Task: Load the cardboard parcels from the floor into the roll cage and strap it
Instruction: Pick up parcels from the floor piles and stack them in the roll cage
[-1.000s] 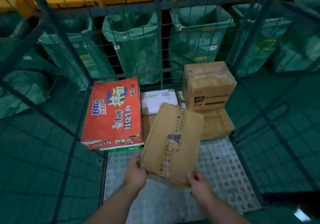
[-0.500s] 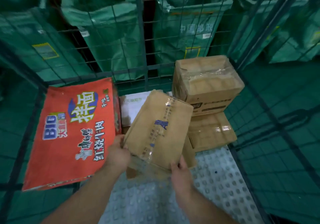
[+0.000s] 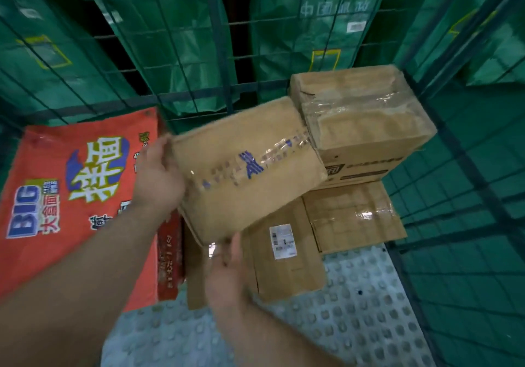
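Both my arms are bare, uncovered from the knuckles back to the edge of view. My left hand (image 3: 159, 179) is broad-backed, the left forearm (image 3: 85, 281) behind it looming thick and soft-edged with blur. My right hand (image 3: 227, 275) looks smaller, the right forearm (image 3: 278, 335) behind it narrower — equally bare.

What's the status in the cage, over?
Left hand grips parcel, right hand holds its near corner. Parcel tilted over flat boxes. Tall box close at right.
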A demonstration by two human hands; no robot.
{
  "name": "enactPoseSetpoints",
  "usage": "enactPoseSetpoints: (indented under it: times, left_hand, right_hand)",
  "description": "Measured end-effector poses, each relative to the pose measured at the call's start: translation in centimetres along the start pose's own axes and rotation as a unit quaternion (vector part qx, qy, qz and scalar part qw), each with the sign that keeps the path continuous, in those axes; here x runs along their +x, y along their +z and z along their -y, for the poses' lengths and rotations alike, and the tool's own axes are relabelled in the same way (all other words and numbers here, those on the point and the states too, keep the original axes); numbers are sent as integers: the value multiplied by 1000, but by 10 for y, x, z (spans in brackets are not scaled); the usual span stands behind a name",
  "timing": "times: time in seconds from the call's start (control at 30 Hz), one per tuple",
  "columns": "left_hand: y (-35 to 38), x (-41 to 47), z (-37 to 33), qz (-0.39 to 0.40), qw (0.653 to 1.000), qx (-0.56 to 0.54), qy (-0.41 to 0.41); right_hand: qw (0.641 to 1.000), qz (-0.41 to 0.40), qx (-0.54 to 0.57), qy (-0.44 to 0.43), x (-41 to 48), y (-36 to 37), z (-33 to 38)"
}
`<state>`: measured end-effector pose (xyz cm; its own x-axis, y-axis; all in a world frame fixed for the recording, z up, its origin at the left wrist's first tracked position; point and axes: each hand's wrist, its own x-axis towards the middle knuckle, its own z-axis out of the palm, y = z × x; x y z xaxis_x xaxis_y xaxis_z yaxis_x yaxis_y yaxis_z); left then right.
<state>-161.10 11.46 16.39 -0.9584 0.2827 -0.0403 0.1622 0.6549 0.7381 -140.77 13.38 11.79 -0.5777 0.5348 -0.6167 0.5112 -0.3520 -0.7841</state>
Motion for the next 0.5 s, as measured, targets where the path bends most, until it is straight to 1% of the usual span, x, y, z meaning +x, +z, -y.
enactPoseSetpoints:
  times: [0.03,0.07,0.1,0.13,0.17,0.2,0.23,0.27,0.33,0.37,0.43,0.47,0.5]
  left_hand:
    - [2,4,1,-10,1000,-12,-1]
    - [7,4,2,-10,1000,-28,-8]
    - [11,-2,8,-1,1000,-25,-13]
    - [19,-16,9,13,1000,-11,-26]
    - [24,-33,11,24,998,9,-61]
    - [32,-50,15,33,994,31,-98]
    - [38,-66,14,42,991,49,-120]
    - [42,-80,13,60,985,67,-147]
    - [52,-91,27,99,977,86,-167]
    - [55,-90,30,121,975,73,-169]
    - [60,-77,40,157,972,57,-166]
    - [61,-70,43,172,970,56,-163]
    - [61,-62,41,180,970,61,-152]
  right_hand:
    - [998,42,24,-36,11,4,2]
    - [999,40,-1,-37,24,3,3]
    - [999,35,-4,-26,33,-5,9]
    - [1000,6,-9,-16,43,-21,21]
    - [999,-20,24,8,53,-33,33]
    - [999,-49,-7,18,63,-49,46]
    - [997,-69,-19,16,76,-66,48]
    - [996,-91,-7,9,83,-83,56]
    - [991,-136,9,-9,104,-107,64]
    - [989,-149,16,3,118,-112,64]
    - [988,-149,3,35,132,-119,73]
    - [991,-125,-16,42,134,-120,79]
    - [995,-80,-36,42,141,-119,85]
